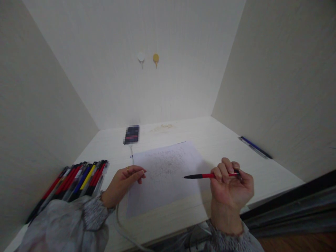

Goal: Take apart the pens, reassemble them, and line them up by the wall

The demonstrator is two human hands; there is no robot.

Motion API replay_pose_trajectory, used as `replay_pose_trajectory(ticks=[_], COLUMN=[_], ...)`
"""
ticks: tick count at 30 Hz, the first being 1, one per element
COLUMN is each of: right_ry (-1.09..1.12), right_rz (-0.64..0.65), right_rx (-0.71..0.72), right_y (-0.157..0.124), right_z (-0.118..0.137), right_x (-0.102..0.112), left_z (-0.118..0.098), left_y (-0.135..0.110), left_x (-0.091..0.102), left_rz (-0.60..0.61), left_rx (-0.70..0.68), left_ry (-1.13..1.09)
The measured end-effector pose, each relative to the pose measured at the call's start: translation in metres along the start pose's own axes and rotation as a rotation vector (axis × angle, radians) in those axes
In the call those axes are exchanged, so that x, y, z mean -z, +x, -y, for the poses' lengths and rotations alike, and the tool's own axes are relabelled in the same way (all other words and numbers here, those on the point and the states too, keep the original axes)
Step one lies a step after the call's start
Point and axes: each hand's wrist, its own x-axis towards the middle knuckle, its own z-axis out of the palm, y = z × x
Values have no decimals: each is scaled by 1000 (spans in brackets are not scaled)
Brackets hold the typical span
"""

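My right hand [231, 183] is closed around a red pen [206, 176] with a black grip. The pen lies nearly level, its tip pointing left over the right part of a paper sheet [162, 196]; the thumb is by its rear end. Dense small scribbles cover the sheet's upper middle. At the sheet's left edge is my left hand [126, 183], fingers curled in and thumb against the index finger, with nothing visible between them. A ring is on one finger. Left of that hand, a row of several pens [76, 178] in red, blue, yellow and black lies side by side, partly behind my sleeve.
A dark phone-like device [131, 134], blurred out, lies at the back left with a white cable [132, 154] running from it. Two pens [254, 147] lie along the right wall. Two small hooks [156, 58] hang on the back wall. Side walls enclose the white desk [194, 130].
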Motion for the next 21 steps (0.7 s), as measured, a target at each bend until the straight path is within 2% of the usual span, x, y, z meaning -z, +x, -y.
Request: replay_pose_trajectory(ticks=[5,9,13,17,19,21], right_ry=[-43,-141,-370,-657,-797,-874], right_rz=[-8,25,102,251,309,303], right_rx=[25,106,154,150,98,11], right_y=[-1,-2,0,4,6,6], right_z=[1,1,-3,-7,-8,-9], right_x=[-6,-17,-26,-23,-18,-13], left_z=[-3,-7,-5,-3,-3,-3], left_y=[0,-1,-1,-1,-2,-2], left_x=[-4,-8,-7,-6,-7,-7], left_rz=[27,71,101,115,109,104], left_rx=[21,61,65,76,82,85], left_ry=[86,137,127,122,123,125])
